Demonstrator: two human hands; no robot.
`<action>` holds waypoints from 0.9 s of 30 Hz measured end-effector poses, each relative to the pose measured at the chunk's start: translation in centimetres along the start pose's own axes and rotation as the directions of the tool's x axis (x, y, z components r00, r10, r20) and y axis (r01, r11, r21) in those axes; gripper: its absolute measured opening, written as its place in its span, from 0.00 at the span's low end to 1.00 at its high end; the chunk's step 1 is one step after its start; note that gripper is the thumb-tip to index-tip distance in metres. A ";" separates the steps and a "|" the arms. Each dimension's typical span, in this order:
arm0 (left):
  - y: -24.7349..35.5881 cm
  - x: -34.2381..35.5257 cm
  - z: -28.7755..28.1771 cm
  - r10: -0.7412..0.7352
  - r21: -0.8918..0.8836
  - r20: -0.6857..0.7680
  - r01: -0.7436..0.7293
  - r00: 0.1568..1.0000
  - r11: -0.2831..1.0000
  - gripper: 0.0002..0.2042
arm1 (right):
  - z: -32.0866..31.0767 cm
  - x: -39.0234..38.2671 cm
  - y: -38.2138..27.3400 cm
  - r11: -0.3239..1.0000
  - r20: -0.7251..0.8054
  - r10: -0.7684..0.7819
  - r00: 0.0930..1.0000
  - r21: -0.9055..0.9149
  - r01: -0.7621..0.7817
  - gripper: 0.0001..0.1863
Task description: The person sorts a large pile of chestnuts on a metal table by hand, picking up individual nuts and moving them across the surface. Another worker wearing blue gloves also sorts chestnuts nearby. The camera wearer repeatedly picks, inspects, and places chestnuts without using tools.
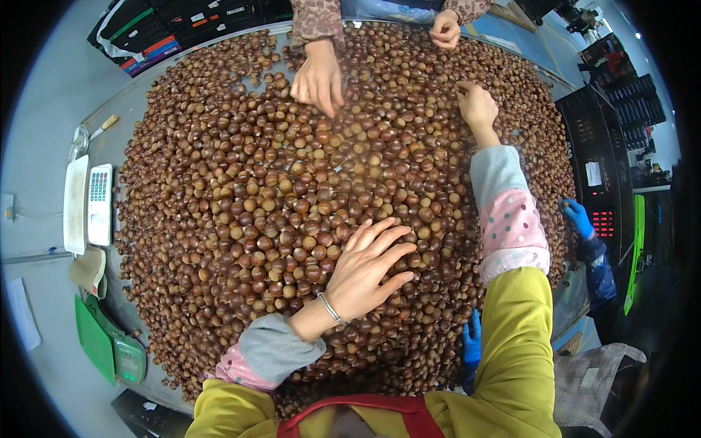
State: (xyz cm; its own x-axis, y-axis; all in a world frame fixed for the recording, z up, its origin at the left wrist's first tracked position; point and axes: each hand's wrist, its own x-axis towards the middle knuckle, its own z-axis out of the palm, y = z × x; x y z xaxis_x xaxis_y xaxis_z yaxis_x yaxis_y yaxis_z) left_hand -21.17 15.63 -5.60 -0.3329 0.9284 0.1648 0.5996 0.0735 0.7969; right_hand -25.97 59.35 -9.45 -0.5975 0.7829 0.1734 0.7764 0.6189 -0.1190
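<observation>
A broad heap of brown chestnuts (248, 168) covers the table under both my hands. My left hand (371, 269), with a silver bangle at the wrist, lies palm down on the near middle of the heap. Its fingers are stretched and spread over the nuts. Farther off to the right, my right hand (479, 108) reaches out above the chestnuts with its fingers curled in. What those fingers hold, if anything, is hidden from this side. Grey and pink dotted cuffs and yellow sleeves cover my arms.
Across the table, a co-worker's hands (319, 79) in patterned sleeves work over the heap. Blue-gloved hands (578, 217) of others show at the right. Along the left edge stand a white scale (100, 204) and a green scale (130, 358). Black crates (595, 153) stand at the right.
</observation>
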 end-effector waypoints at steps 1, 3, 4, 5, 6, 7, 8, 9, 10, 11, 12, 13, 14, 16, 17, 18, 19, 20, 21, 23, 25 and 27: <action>0.0 0.0 0.0 0.002 0.004 -0.003 -0.002 1.000 1.000 0.21 | 0.3 0.0 0.2 0.999 0.002 0.021 1.000 0.037 -0.021 0.17; 0.0 0.0 0.1 0.003 0.007 -0.009 -0.003 1.000 1.000 0.21 | 0.7 -0.3 0.5 0.991 -0.004 0.043 0.999 0.129 -0.042 0.16; -0.1 -0.1 0.1 0.012 0.010 -0.014 -0.012 1.000 1.000 0.21 | 0.7 -0.7 0.8 0.940 -0.032 0.071 0.997 0.338 -0.056 0.16; -0.1 -0.1 0.2 0.014 0.012 -0.016 -0.014 1.000 1.000 0.21 | 0.5 -1.4 0.9 0.842 -0.059 0.100 0.993 0.537 -0.053 0.16; -0.2 -0.1 0.2 0.014 0.013 -0.020 -0.014 1.000 1.000 0.21 | 0.1 -2.0 0.7 0.708 -0.030 0.198 0.980 0.695 -0.122 0.17; -0.2 -0.2 0.3 0.016 0.019 -0.024 -0.016 1.000 1.000 0.21 | -0.6 -3.3 0.5 0.334 0.071 0.234 0.970 0.931 -0.149 0.17; -0.3 -0.2 0.3 0.011 0.020 -0.024 -0.011 1.000 1.000 0.21 | -2.2 -5.1 1.1 0.023 0.190 0.112 0.975 0.981 -0.193 0.12; -0.3 -0.2 0.4 0.007 0.019 -0.022 -0.007 1.000 1.000 0.21 | -3.5 -7.3 0.9 -0.256 0.238 0.034 0.971 0.941 -0.221 0.08; -0.3 -0.3 0.4 0.012 0.012 -0.026 -0.012 1.000 1.000 0.21 | -4.8 -9.6 0.5 -0.406 0.278 -0.004 0.961 0.878 -0.255 0.08; -0.4 -0.3 0.5 0.008 0.034 -0.013 -0.007 1.000 0.999 0.21 | -6.0 -12.2 -0.2 -0.505 0.330 -0.006 0.944 0.814 -0.287 0.10; -0.4 -0.3 0.5 0.006 0.036 -0.015 -0.006 1.000 0.999 0.21 | -6.9 -14.7 -1.1 -0.597 0.359 -0.026 0.933 0.743 -0.303 0.10; -0.5 -0.3 0.6 0.008 0.036 -0.015 -0.007 1.000 0.999 0.21 | -7.6 -17.0 -2.3 -0.674 0.449 -0.025 0.893 0.652 -0.346 0.12; -0.5 -0.3 0.7 0.009 0.034 -0.018 -0.009 1.000 0.999 0.21 | -8.4 -18.4 -3.4 -0.677 0.466 -0.099 0.879 0.616 -0.403 0.12; -0.6 -0.3 0.9 0.024 0.038 -0.034 -0.023 0.999 0.999 0.21 | -9.1 -20.1 -5.6 -0.680 0.421 -0.244 0.874 0.568 -0.463 0.14; -0.6 -0.3 1.0 0.033 0.038 -0.048 -0.031 0.998 0.999 0.20 | -8.9 -20.5 -7.0 -0.645 0.488 -0.169 0.856 0.603 -0.470 0.16; -0.6 -0.3 1.0 0.043 0.036 -0.062 -0.040 0.997 0.999 0.20 | -8.6 -20.4 -8.2 -0.613 0.488 -0.171 0.856 0.628 -0.480 0.17; -0.7 -0.4 1.0 0.019 0.041 -0.039 -0.017 0.999 0.999 0.21 | -8.2 -19.8 -9.4 -0.584 0.493 -0.257 0.831 0.607 -0.540 0.20; -0.7 -0.4 1.0 0.022 0.038 -0.037 -0.021 0.999 0.999 0.21 | -7.8 -19.4 -10.5 -0.342 0.394 -0.281 0.875 0.811 -0.475 0.22; -0.8 -0.4 1.1 0.021 0.035 -0.040 -0.020 0.999 0.999 0.21 | -7.3 -18.8 -11.6 -0.008 0.305 -0.304 0.902 0.947 -0.322 0.21; -0.8 -0.4 1.1 0.020 0.036 -0.045 -0.019 0.999 0.999 0.22 | -6.1 -18.1 -13.9 0.530 0.115 -0.353 0.929 0.843 0.097 0.13; -0.8 -0.5 1.1 0.011 0.031 -0.044 -0.010 0.999 0.999 0.22 | -5.0 -17.6 -15.6 0.729 -0.087 -0.527 0.845 0.465 0.502 0.12; -0.8 -0.5 1.1 0.013 0.020 -0.054 -0.012 0.998 1.000 0.22 | -4.1 -16.7 -16.6 0.686 -0.154 -0.643 0.751 0.322 0.653 0.13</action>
State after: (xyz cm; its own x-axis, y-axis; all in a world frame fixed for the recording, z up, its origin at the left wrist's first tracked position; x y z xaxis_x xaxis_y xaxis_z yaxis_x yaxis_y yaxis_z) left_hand -20.66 15.56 -6.95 -0.3640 0.9083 0.2063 0.6179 0.0697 0.7832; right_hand -28.10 35.78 -6.38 -0.9166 0.1802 0.3568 0.0779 0.9560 -0.2827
